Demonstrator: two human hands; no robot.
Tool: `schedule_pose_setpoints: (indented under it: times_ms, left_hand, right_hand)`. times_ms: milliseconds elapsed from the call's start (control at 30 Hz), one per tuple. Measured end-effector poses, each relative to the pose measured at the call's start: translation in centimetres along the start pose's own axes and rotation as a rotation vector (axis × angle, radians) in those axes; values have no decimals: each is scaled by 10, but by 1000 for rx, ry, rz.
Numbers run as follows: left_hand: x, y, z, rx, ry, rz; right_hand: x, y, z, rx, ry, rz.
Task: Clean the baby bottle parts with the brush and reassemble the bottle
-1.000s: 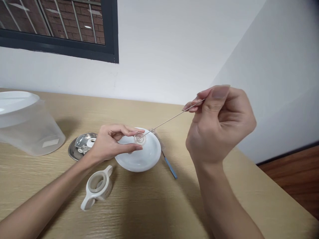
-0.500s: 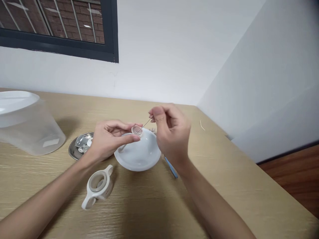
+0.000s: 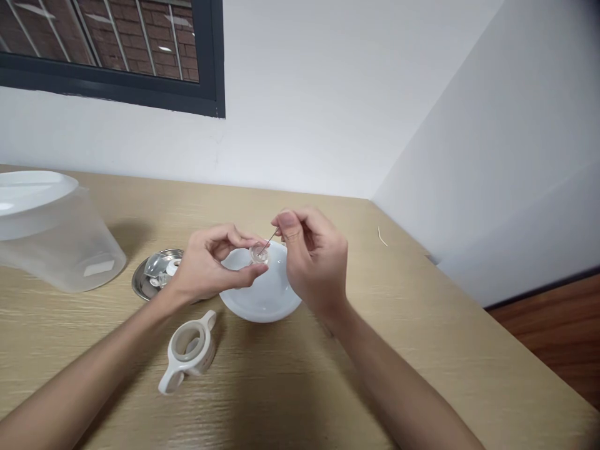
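My left hand (image 3: pixel 210 265) pinches a small clear silicone nipple piece (image 3: pixel 259 254) between thumb and fingers, just over the rim of a white bowl (image 3: pixel 265 294). My right hand (image 3: pixel 314 262) grips a thin metal wire (image 3: pixel 269 240) between thumb and forefinger, close to the nipple. The wire's tip points into the clear piece. Both hands nearly touch above the bowl.
A white two-handled bottle collar (image 3: pixel 190 350) lies on the wooden table (image 3: pixel 422 350) in front of the bowl. A small steel dish (image 3: pixel 152 275) with clear parts sits to the left. A large translucent tub (image 3: pixel 51 234) stands far left. The table's right edge drops to a wooden floor.
My right hand came down from high on the right to the bowl and slid along the wire, so only a short length shows. It now hides the blue-handled tool beside the bowl. My left hand stayed put.
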State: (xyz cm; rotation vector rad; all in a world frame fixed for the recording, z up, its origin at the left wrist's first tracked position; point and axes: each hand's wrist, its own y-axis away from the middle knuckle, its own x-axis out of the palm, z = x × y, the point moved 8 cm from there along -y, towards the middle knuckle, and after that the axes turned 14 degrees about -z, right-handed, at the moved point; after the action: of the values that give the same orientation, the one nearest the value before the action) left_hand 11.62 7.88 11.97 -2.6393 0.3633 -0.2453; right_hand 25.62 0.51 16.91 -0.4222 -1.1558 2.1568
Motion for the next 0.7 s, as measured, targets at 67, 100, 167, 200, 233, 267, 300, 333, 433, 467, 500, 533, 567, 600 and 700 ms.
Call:
schedule_pose_setpoints:
  times_ms: [67, 100, 167, 200, 233, 267, 300, 333, 433, 467, 500, 533, 567, 600, 700]
  left_hand:
    - [0, 1, 3, 22, -11, 15]
    - [0, 1, 3, 37, -21, 19]
    - [0, 1, 2, 68, -53, 33]
    - [0, 2, 1, 81, -74, 41]
    - [1, 2, 0, 91, -96, 48]
    - [1, 2, 0, 97, -115, 54]
    - [1, 3, -1, 101, -130, 57]
    - [0, 3, -1, 103, -142, 59]
    - [-4, 0, 0, 121, -177, 67]
    - [-6, -2, 0, 138, -201, 76]
    - [-9, -4, 0, 152, -229, 88]
    - [-13, -7, 1, 159, -259, 103]
    - [-17, -11, 2, 154, -279, 113]
    - [-23, -15, 3, 130, -283, 114]
    - [-44, -29, 3, 55, -286, 60]
  right_hand:
    - [-5, -2, -1, 30, -6, -37]
    - [-8, -3, 0, 32, -9, -50]
    - [-12, -5, 2, 14, -19, -83]
    - [-14, -7, 4, 0, -23, -103]
    - [-16, -8, 5, -15, -22, -123]
    - [-18, -9, 7, -28, -19, -139]
    - [-20, -11, 8, -39, -17, -151]
    - [-22, -14, 10, -46, -21, -158]
    - [-33, -25, 13, -64, -75, -188]
    - [-39, -31, 14, -76, -103, -218]
    - [-47, -36, 14, -86, -123, -261]
    - [-56, -42, 16, -110, -152, -312]
    - [-68, -47, 17, -136, -185, -392]
    - [-78, -51, 17, -156, -185, -454]
    - [-93, -62, 17, -160, -168, -509]
